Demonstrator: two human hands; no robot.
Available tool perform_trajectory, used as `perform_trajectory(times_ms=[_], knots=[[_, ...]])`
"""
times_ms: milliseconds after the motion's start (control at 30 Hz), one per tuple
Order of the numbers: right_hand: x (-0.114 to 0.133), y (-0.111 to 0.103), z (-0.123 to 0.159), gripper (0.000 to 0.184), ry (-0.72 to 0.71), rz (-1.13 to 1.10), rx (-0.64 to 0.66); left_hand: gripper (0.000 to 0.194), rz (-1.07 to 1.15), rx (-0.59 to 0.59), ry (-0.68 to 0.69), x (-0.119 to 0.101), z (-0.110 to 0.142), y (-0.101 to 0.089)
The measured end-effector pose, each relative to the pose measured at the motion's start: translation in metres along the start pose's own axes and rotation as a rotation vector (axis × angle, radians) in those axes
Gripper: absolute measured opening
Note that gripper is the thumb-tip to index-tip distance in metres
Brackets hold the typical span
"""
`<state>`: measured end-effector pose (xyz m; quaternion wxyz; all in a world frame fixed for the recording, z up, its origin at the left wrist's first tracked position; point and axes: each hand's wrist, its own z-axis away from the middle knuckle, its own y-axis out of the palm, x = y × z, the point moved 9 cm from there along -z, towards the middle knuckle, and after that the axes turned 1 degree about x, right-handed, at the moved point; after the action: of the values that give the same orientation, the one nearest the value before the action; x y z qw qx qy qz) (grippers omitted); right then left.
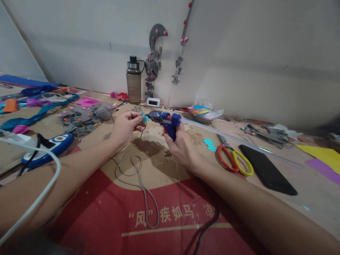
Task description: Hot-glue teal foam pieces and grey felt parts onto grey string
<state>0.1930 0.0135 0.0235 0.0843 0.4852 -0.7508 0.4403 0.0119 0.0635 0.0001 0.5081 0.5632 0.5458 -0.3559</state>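
My right hand (181,147) is wrapped round the handle of a blue hot glue gun (170,122), with a clear glue stick (239,138) running out from its rear to the right. The gun's nozzle points left, close to a small turquoise cutout (144,118) pinched in the fingers of my left hand (127,127). A grey cord (143,186) hangs from the cutout and lies in loops on the red and tan cardboard (106,219). I cannot tell whether the nozzle touches the cutout. Another turquoise cutout (209,144) lies right of my right hand.
Scissors (233,159) and a black phone (267,170) lie at right. A water bottle (133,83) and small white clock (153,102) stand by the wall, where grey felt decorations (152,65) hang. Grey felt pieces (82,115), a blue power strip (47,150) and a white cable (54,177) are at left.
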Motion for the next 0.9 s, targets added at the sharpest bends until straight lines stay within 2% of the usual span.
perform_trajectory(times_ms=[367, 600, 900], knots=[[-0.0008, -0.0008, -0.0013, 0.023, 0.015, -0.001, -0.008, 0.017, 0.015, 0.030, -0.010, 0.0002, 0.0011, 0.0025], [-0.0001, 0.0008, 0.0002, 0.021, 0.003, 0.004, 0.007, 0.015, 0.021, -0.004, -0.005, -0.0022, 0.0005, -0.0002], [-0.0003, -0.0008, 0.0002, 0.020, 0.026, 0.014, 0.002, 0.016, 0.018, 0.018, -0.018, 0.0029, -0.0012, 0.0007]])
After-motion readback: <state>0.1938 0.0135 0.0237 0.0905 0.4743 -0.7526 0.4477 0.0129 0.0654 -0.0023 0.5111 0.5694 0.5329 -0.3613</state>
